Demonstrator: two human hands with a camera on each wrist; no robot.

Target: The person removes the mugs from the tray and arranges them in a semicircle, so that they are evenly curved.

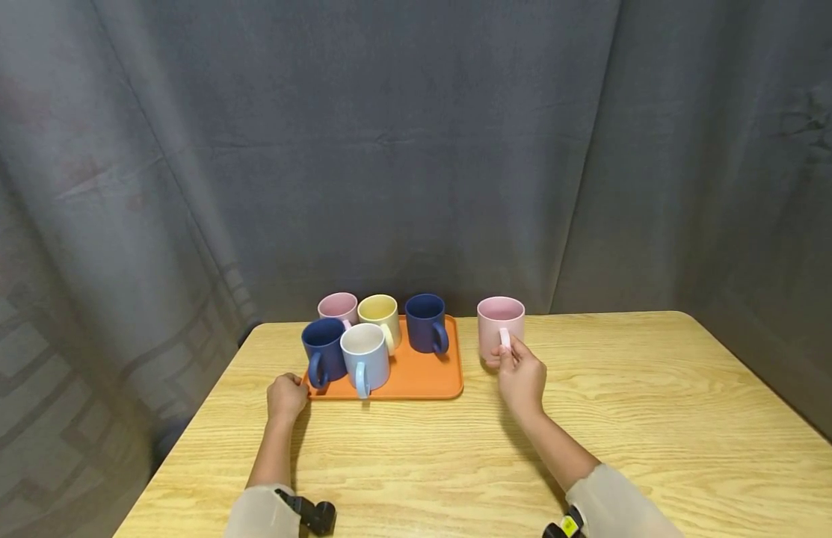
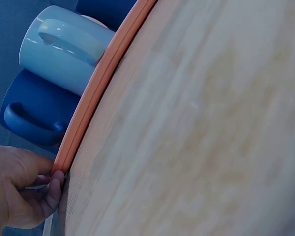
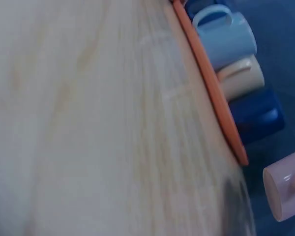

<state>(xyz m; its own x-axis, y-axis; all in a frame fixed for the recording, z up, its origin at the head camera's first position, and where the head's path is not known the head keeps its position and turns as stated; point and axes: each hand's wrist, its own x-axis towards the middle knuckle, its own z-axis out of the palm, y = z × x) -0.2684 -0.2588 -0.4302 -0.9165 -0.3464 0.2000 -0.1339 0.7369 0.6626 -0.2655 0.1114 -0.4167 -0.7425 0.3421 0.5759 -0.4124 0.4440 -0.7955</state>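
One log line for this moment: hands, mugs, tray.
left hand grips orange tray corner | right hand pinches pink mug handle, on table beside tray | five mugs on tray

The orange tray [image 1: 416, 373] carries five mugs packed along its far and left portions; its near-right floor is bare. Right of the tray, a pink mug [image 1: 500, 329] stands on the wooden table [image 1: 658, 418], with a narrow gap between. Near and right of the tray, the tabletop is unobstructed. A curtain [image 1: 416, 149] closes off the far side.
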